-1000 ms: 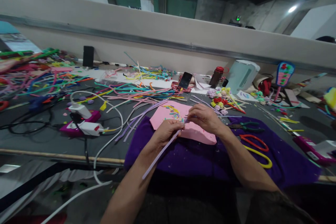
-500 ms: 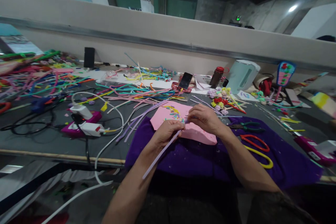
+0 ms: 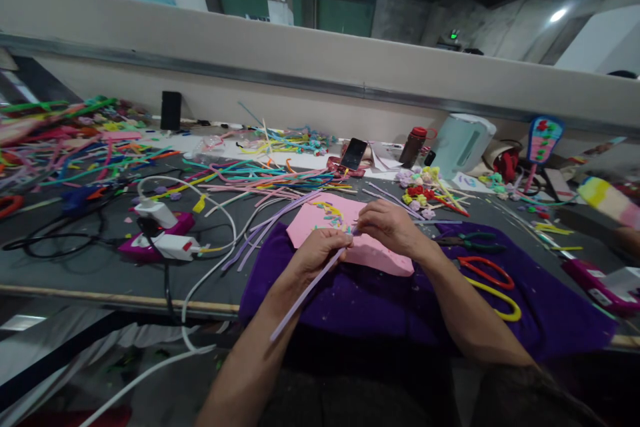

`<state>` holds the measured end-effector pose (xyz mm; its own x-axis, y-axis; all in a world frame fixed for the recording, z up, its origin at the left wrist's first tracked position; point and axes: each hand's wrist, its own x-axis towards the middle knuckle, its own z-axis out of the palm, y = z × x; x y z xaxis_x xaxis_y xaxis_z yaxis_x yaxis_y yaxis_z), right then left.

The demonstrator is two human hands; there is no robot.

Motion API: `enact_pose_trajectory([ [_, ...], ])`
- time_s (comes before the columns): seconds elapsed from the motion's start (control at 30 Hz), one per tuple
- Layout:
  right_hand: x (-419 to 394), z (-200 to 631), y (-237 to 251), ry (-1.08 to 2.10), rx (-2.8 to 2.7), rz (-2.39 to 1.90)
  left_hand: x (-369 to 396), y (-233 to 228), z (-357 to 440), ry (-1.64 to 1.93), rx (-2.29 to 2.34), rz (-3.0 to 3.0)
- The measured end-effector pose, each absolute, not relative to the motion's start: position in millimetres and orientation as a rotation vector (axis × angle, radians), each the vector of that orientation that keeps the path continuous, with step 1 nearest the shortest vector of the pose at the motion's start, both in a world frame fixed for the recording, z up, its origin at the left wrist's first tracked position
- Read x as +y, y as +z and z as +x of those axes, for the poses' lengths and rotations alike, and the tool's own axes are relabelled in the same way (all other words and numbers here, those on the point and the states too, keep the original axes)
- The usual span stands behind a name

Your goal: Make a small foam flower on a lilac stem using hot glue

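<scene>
My left hand (image 3: 323,252) is closed on a lilac pipe cleaner (image 3: 306,293), whose long end slants down toward me along my forearm. Close to its upper end my right hand (image 3: 387,223) pinches with bent fingers, the fingertips almost meeting those of my left. What lies between the right fingertips is small and partly hidden, but it looks like the same lilac stem. Beneath both hands lies a pink foam sheet (image 3: 383,259) with small coloured clippings (image 3: 333,215) on it. The sheet rests on a purple cloth (image 3: 340,300).
Right of my hands lie pliers (image 3: 473,241) and scissors with red and yellow handles (image 3: 487,270). Many pipe cleaners (image 3: 270,177) spread behind the sheet. A power strip (image 3: 160,240) with white cables is on the left. A phone (image 3: 353,154), bottle (image 3: 414,147) and kettle (image 3: 460,143) stand behind.
My hands and the lilac pipe cleaner stay almost in place. At the far right, a yellow and white striped piece has shifted left, and a person's hand now shows beside it.
</scene>
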<state>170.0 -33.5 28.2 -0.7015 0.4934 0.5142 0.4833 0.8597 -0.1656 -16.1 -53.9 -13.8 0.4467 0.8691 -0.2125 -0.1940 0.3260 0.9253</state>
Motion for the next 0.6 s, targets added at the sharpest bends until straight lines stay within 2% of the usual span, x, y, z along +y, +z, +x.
enact_pose_trajectory([
  [0.2,-34.6,172.9,32.3,0.117,-2.340,-0.679,-54.4,-11.6,-16.7,0.830,0.838,0.965],
  [0.6,-32.0,173.9,29.4,0.505,-1.417,-0.906,-45.1,-17.4,-24.6,0.971,0.696,0.711],
])
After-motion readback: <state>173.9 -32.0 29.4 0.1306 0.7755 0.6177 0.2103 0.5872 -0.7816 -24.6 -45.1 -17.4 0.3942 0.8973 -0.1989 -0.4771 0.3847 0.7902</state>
